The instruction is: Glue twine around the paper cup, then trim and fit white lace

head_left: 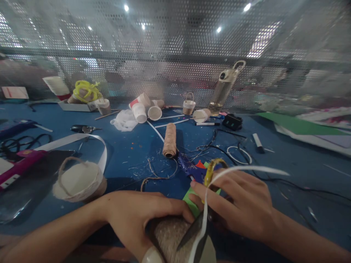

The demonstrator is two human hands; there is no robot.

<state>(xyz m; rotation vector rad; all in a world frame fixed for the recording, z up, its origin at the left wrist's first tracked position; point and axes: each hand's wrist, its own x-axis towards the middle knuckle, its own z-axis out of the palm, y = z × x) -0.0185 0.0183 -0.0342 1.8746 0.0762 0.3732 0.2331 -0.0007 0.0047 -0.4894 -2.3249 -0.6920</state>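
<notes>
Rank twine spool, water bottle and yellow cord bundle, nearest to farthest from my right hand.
1. Twine spool, mid-table, ahead-left of the right hand.
2. Water bottle, at the back mesh.
3. Yellow cord bundle, far back left.

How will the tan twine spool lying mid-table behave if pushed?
The tan cylindrical twine spool lies on its side on the blue table, so it likely rolls sideways. Wound cord probably grips, not slips.

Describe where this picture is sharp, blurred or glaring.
Head view: the twine spool mid-table is sharpest; the left hand, gripping the wrapped cup, and the right hand, holding the white strip, look soft; ceiling lights glare through the perforated screen.
</notes>
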